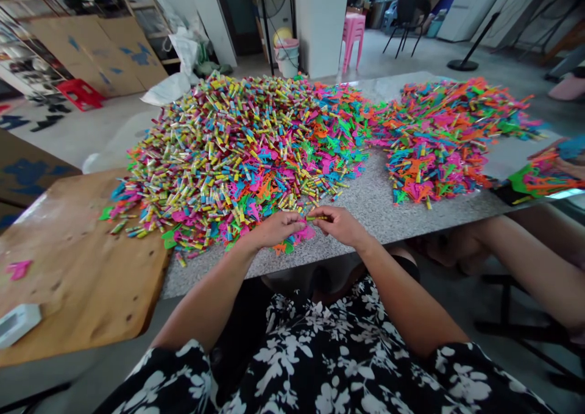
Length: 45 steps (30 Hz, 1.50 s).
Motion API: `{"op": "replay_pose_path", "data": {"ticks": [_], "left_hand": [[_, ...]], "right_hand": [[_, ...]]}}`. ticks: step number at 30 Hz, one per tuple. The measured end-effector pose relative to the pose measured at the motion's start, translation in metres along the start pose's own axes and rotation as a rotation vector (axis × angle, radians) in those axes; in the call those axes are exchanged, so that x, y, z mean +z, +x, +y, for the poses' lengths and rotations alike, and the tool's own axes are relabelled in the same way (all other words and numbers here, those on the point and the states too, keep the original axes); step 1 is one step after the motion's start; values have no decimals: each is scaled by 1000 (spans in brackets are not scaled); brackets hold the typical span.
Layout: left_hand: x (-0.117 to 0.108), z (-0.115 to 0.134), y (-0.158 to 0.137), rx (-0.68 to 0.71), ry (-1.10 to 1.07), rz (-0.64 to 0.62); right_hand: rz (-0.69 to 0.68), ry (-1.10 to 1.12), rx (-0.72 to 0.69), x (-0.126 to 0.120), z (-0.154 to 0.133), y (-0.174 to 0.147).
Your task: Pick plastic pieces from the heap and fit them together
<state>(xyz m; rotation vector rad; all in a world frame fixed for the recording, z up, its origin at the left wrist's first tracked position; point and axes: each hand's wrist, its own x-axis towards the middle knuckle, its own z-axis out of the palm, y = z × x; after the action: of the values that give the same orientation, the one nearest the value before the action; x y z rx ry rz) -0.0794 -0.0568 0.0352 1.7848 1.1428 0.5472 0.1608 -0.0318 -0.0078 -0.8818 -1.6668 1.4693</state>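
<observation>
My right hand [339, 224] is closed in a pinch on a small yellow-green tube [313, 218] just above the speckled table [365, 219]. Close beside it, my left hand [278, 228] is also pinched, its fingertips near the tube's left end; what lies between them is too small to make out. Under and beside the left hand lie pink plastic pieces [305, 232] and orange and green ones. Beyond both hands rises a large heap of small yellow, red and blue wrapped tubes [214, 139], mixed with bright flat plastic pieces.
A second pile of bright plastic pieces [434, 152] lies to the right. At the far right, another person's hand [571, 167] is by a bunch of such pieces. On the left, a wooden board [86, 261] bears a white device [18, 324] and a pink piece [19, 270].
</observation>
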Motion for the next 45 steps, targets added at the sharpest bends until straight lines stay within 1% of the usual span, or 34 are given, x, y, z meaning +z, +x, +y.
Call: {"op": "replay_pose_path", "data": {"ticks": [3,6,8,10,11,12,13,14,15,16,17,18,19,20,21,22,23,24,25,26,28,30,33,35,37,39,42,45], "left_hand": [[3,1,0,8,1,-28],[9,2,-1,19,-33,-70],[13,1,-1,-22,-84,-113],[14,-4,-3,-86,-120,-135],[12,-8,-5,-105,-111,-118],[8,-12,-8,-113,-74,-80],[3,-17,-12,-113,-9,-31],[-3,-22,-17,-112,77,21],[-9,-27,-24,-116,174,57],[-14,-31,-31,-119,273,75],[-17,-35,-39,-117,365,74],[-18,-37,-46,-109,452,63],[-17,-39,-52,-105,534,62],[-14,-40,-56,-107,612,71],[-10,-39,-58,-120,686,94],[-5,-39,-58,-141,748,127],[1,-38,-56,-166,795,160],[6,-36,-52,-188,825,189],[10,-35,-48,-204,842,213],[13,-35,-43,-219,854,233],[15,-35,-32,-251,873,256],[13,-36,-25,-280,874,247],[7,-41,-21,-290,844,232],[3,-45,-21,-274,830,246],[1,-51,-22,-269,805,276],[0,-56,-22,-292,750,335],[1,-59,-18,-358,658,426],[8,-56,-13,-439,623,417]], "right_hand": [[-60,52,48,-6,0,-4],[-177,121,120,-11,1,-8],[-232,125,150,-14,4,-11],[-249,62,168,-23,7,-12],[-235,13,178,-32,9,-12],[-191,-37,189,-43,11,-10],[-97,-76,194,-57,12,-8],[51,-89,186,-74,12,-5],[243,-70,160,-91,12,0],[472,-19,103,-108,12,5],[654,50,38,-121,11,10],[792,112,-16,-131,10,15],[876,157,-49,-135,10,18],[891,172,-47,-133,10,21],[844,153,-8,-124,11,23],[750,101,54,-110,13,23],[604,18,124,-92,17,23],[421,-88,189,-72,21,21],[274,-227,213,-51,25,20],[175,-389,189,-32,30,19],[49,-705,125,-1,37,19],[-32,-945,95,16,41,22],[-95,-1127,99,21,41,31],[-95,-1164,91,19,41,35],[-66,-1140,107,16,42,36],[3,-1043,152,14,44,34],[83,-786,181,18,51,28],[92,-583,158,32,56,22]]}}
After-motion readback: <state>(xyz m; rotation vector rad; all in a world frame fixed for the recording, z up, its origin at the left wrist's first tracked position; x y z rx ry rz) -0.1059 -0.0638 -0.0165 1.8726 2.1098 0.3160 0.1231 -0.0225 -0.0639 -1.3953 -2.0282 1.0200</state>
